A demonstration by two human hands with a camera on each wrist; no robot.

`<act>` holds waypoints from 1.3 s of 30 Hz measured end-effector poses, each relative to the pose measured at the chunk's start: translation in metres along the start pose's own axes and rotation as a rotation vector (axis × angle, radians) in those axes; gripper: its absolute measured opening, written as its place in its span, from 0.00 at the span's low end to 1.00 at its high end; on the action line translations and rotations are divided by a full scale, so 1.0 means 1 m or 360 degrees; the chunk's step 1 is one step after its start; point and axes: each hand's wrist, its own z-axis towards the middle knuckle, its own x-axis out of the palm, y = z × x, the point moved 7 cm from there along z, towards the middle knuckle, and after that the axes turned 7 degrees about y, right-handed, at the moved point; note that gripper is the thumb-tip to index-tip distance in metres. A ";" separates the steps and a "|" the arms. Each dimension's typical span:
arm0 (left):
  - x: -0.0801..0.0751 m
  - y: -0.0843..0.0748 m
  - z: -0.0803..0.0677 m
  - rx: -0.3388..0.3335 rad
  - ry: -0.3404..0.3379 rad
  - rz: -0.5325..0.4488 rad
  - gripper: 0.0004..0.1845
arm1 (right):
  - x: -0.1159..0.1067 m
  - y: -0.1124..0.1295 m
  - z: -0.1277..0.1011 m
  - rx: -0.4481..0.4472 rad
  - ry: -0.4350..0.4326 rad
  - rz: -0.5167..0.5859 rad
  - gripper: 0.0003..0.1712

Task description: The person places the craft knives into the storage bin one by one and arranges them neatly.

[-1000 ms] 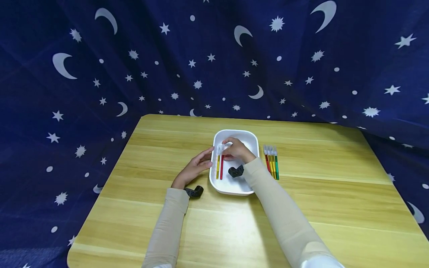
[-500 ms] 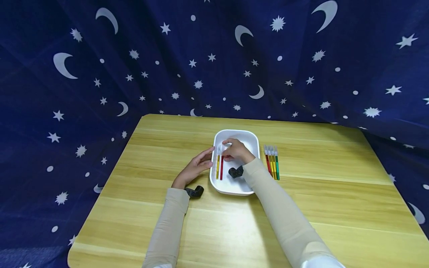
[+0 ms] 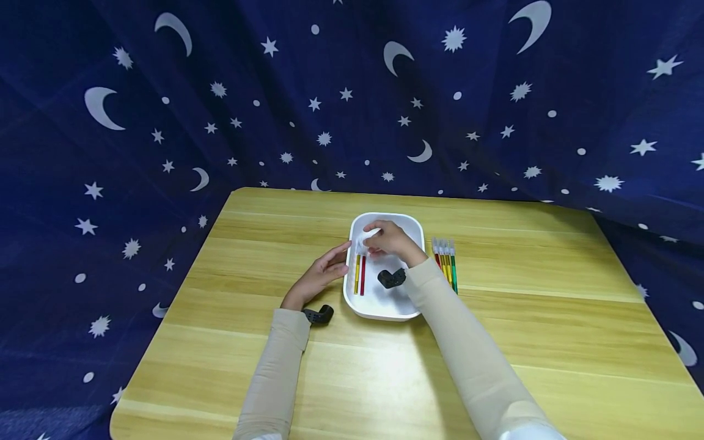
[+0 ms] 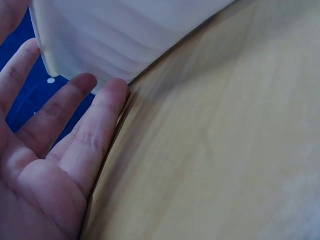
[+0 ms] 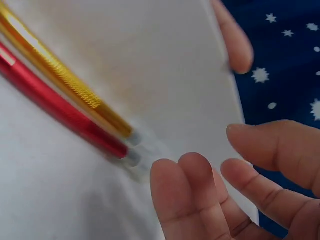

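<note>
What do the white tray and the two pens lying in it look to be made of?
The tray looks like smooth, matte white plastic: one moulded piece with rounded corners and a thin rim. The yellow pen and red pen have shiny, metallic-looking coloured barrels, the yellow one with a fine knurled grip band, and clear caps, probably plastic. Whether the barrels are metal or coated plastic is unclear.

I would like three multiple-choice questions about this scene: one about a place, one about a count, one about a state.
1. Where do the yellow pen and red pen lie?
A. in the white tray
B. on the cloth
C. in the left hand

2. How many pens lie on the table beside the tray?
A. one
B. four
C. nine

3. How is the left hand?
A. clenched on a pen
B. open against the tray's side
C. out of view

Answers: 1 A, both lie inside its rim; 2 B, four lie side by side; 3 B, straight fingers touch the wall.
</note>
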 end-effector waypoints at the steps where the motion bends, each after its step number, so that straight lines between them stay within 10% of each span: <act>1: 0.000 0.000 0.000 0.0002 0.0000 0.0000 0.35 | 0.000 0.002 -0.002 -0.0022 0.0002 -0.0014 0.27; 16: 0.000 -0.001 0.001 0.0016 0.0005 0.0023 0.35 | -0.011 0.027 -0.033 -0.0349 0.0127 -0.0173 0.27; 39: 0.000 0.000 -0.002 0.0023 -0.0005 0.0013 0.35 | -0.055 0.011 -0.084 -0.0565 -0.0081 -0.0083 0.26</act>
